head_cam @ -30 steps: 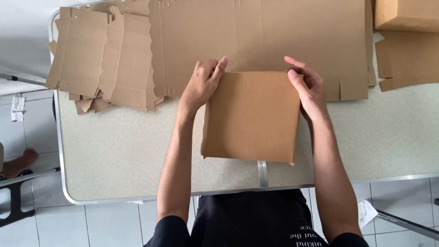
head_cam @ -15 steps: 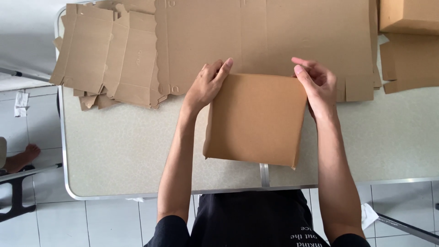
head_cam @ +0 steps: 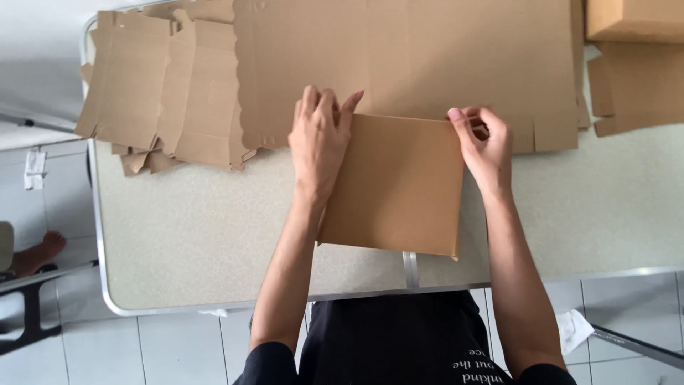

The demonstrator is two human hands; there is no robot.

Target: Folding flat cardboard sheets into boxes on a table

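Both hands [head_cam: 399, 139] at folded cardboard's [head_cam: 395, 185] far edge.

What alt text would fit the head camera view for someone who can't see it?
A left hand and right hand hold the far edge of a folded cardboard panel on a speckled table. Flat cardboard sheets lie beyond it, more cardboard at far right.
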